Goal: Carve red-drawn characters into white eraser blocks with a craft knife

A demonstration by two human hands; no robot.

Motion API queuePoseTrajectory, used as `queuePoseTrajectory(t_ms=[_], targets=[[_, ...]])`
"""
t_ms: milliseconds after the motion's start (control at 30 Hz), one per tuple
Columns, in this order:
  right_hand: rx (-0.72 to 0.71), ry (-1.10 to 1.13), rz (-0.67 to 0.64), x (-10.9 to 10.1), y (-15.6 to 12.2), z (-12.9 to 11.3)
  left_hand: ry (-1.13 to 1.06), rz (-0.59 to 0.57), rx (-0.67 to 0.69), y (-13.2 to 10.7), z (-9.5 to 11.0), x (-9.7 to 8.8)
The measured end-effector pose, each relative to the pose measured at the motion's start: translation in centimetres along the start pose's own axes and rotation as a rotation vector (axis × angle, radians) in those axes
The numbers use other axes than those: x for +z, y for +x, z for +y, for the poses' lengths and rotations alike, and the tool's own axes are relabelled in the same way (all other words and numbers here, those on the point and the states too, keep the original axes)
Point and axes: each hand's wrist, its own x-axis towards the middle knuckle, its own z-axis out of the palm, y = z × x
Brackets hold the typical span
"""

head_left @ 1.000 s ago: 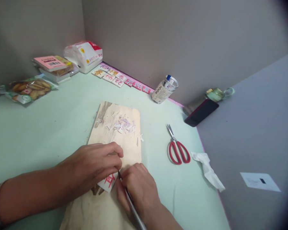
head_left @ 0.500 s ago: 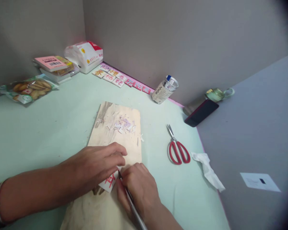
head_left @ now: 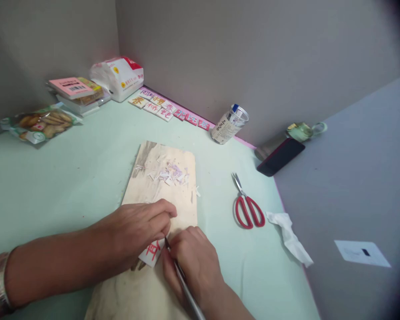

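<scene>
On the wooden board [head_left: 183, 200] lies a small white card [head_left: 150, 254] with a red written character, partly covered by my left hand [head_left: 138, 229]. My left hand's fingers are bent and pin the card down; the fingertips on its far side are hidden. A slim metal craft knife [head_left: 186, 286] is pinched in my right hand [head_left: 196, 262], its pointed tip at the card's right edge, close to my left fingers. Purple and white shavings [head_left: 171, 173] are scattered on the far part of the board.
Red-handled scissors [head_left: 248, 204] lie right of the board, near a crumpled tissue [head_left: 290, 238]. Along the wall stand a can [head_left: 225, 129], a phone [head_left: 282, 156] and several lettered tiles [head_left: 152, 107]. Biscuits [head_left: 43, 124], books [head_left: 73, 87] and a tissue pack [head_left: 126, 80] sit at back left.
My left hand has shifted slightly against the card, covering its top corner near the knife tip. My right hand and the knife have hardly moved.
</scene>
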Motion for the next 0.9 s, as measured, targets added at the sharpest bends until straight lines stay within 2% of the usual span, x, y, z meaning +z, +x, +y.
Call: queuePoseTrajectory(t_ms=[100,233,400,467,567,700,900], targets=[[-0.011,0.012,-0.012,-0.1,0.1,0.0,-0.074,-0.052,-0.037,0.0,0.2,-0.8],[-0.012,0.020,-0.034,-0.3,0.2,-0.1,-0.221,-0.114,-0.151,0.4,0.0,-2.6],[0.028,0.053,-0.036,-0.4,0.4,-0.3,-0.146,0.001,-0.352,0.9,-0.5,-4.1],[0.041,0.065,-0.030,-0.4,0.5,-0.3,-0.130,0.012,-0.391,0.6,-0.6,-4.3],[0.040,0.068,-0.024,-0.4,0.5,-0.3,-0.148,-0.073,-0.350,-0.3,-0.6,-4.3],[0.056,0.085,-0.019,-0.3,0.4,-0.2,-0.118,-0.159,-0.197,-1.6,-0.5,-4.1],[0.157,0.220,-0.031,-0.7,0.2,-0.2,-0.096,-0.249,-0.209,-2.1,-0.3,-4.1]])
